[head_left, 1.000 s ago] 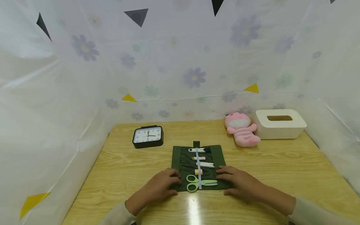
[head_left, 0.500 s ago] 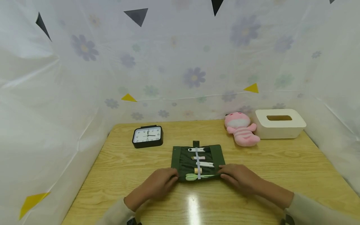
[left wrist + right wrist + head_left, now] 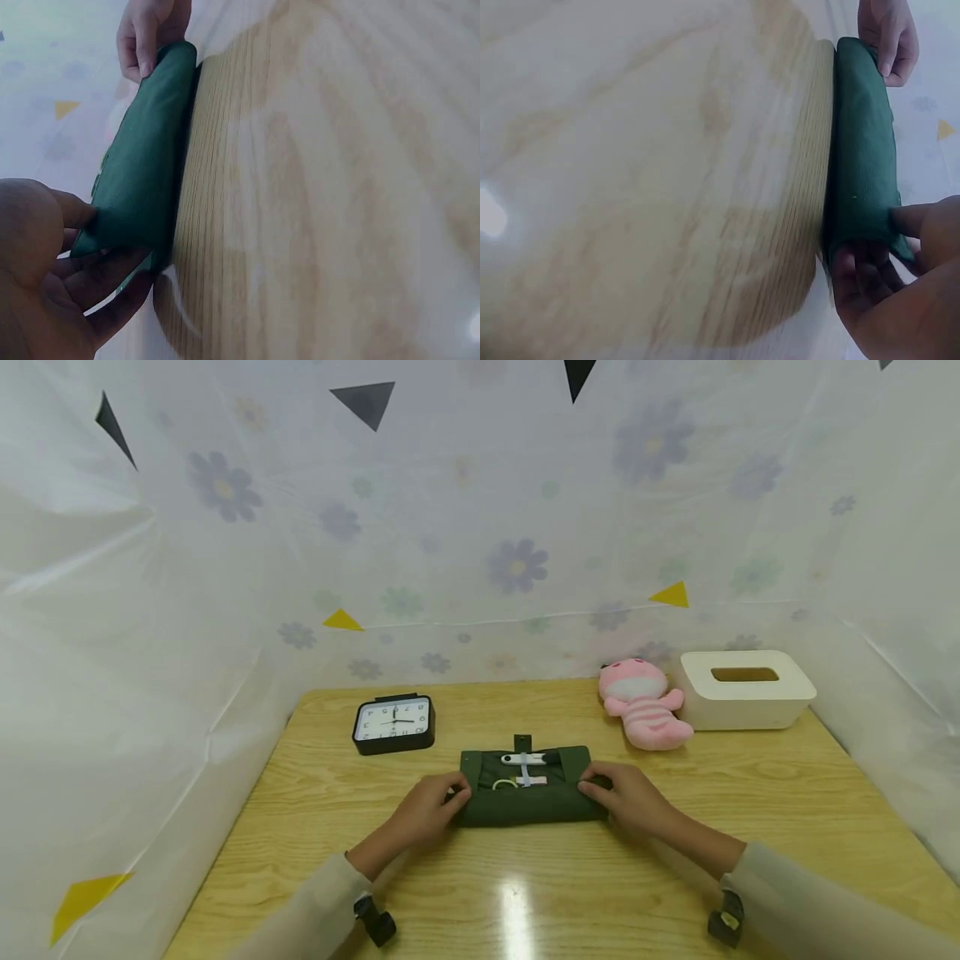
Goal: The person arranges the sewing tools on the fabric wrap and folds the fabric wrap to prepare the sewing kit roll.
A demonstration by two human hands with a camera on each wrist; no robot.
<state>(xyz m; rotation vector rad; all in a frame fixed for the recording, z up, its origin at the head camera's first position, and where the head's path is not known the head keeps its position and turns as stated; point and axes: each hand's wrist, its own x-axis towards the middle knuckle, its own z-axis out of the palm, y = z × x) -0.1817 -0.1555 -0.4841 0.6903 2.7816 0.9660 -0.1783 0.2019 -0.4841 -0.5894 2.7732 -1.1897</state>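
Observation:
A dark green fabric tool roll point(image 3: 525, 808) lies mid-table, its near part folded over toward the back. My left hand point(image 3: 429, 810) pinches the folded edge at the left end, thumb on top and fingers beneath, as the left wrist view shows. At the right end my right hand point(image 3: 630, 795) pinches the same edge, with fingers inside the fold in the right wrist view. Behind the fold, a white tool point(image 3: 522, 760) with a dark end sits under a pale elastic strap point(image 3: 525, 770). One light green scissors handle loop point(image 3: 505, 783) peeks out; the rest of the scissors is covered.
A black-framed clock point(image 3: 394, 724) lies at the back left of the wooden table point(image 3: 337, 827). At the back right are a pink plush toy point(image 3: 647, 706) and a white tissue box point(image 3: 750, 702). Flower-printed sheeting point(image 3: 480, 527) encloses the table behind and at the sides.
Both hands have taken hold of the roll's near edge and moved it away from me, folding it over. The scissors, thread spool and lower white tool are now mostly covered.

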